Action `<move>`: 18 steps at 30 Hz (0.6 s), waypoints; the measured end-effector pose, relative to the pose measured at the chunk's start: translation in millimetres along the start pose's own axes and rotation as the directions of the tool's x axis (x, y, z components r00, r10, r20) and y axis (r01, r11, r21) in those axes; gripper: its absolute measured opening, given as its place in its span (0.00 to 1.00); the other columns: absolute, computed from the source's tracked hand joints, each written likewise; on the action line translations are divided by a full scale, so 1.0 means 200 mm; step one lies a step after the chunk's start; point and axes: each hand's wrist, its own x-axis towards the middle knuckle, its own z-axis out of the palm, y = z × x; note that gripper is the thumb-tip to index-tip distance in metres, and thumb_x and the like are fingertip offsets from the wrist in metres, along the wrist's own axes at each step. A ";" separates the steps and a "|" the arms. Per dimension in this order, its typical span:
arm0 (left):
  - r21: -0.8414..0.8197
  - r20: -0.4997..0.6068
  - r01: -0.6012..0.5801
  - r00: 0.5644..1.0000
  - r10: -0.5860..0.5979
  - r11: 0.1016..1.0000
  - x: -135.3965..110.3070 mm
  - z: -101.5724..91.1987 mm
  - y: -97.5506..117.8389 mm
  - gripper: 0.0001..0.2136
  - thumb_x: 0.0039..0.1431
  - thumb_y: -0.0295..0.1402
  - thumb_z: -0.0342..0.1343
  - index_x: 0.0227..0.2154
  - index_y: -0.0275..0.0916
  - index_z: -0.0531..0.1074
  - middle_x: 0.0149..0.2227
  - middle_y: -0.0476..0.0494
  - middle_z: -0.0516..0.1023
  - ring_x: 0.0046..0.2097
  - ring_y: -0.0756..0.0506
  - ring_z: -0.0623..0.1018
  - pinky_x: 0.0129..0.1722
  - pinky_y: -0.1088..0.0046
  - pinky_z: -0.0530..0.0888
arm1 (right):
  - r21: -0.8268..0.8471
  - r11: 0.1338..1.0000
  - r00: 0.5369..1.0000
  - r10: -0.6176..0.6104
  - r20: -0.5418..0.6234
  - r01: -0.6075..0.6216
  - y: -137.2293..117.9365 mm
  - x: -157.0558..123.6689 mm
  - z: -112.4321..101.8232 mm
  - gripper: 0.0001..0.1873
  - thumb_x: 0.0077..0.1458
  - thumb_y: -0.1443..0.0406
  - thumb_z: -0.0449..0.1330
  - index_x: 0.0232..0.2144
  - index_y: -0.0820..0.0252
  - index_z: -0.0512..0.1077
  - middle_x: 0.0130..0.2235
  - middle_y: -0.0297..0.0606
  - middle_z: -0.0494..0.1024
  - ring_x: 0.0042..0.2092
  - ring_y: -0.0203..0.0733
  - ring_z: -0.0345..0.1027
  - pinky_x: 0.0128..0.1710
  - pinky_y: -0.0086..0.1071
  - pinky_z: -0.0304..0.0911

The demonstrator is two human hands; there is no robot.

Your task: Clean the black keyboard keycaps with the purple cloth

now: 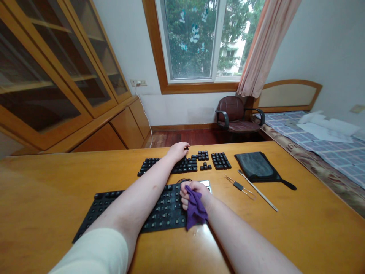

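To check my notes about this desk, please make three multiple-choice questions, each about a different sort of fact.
1. Where is the left hand?
A. Over the far black keys
B. On the bed
C. On the chair

2. What colour is the cloth in the right hand?
A. Green
B. Purple
C. White

3. What state is the right hand in?
A. Open and flat
B. Closed around the cloth
C. Empty

Answers:
1. A, the hand lies over those keys.
2. B, the cloth shows purple.
3. B, the hand forms a fist around the cloth.
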 end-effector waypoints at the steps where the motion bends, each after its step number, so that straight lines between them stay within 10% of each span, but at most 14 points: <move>1: -0.007 0.005 -0.003 1.000 0.003 1.000 0.00 0.00 0.00 0.12 0.53 0.29 0.54 0.41 0.41 0.74 0.42 0.44 0.77 0.45 0.44 0.75 0.48 0.70 0.69 | 0.002 1.000 1.000 0.000 0.000 0.000 0.00 0.00 0.00 0.08 0.44 0.66 0.49 0.22 0.61 0.67 0.14 0.29 0.60 0.14 0.31 0.48 0.14 0.25 0.47; 18: -0.111 0.143 -0.008 0.990 0.024 0.994 -0.05 0.01 -0.03 0.13 0.50 0.31 0.56 0.41 0.41 0.75 0.38 0.47 0.80 0.40 0.47 0.77 0.42 0.75 0.71 | -0.007 1.000 1.000 0.001 -0.009 -0.001 -0.01 0.00 0.00 0.08 0.44 0.67 0.48 0.22 0.61 0.66 0.15 0.29 0.60 0.14 0.31 0.47 0.14 0.25 0.46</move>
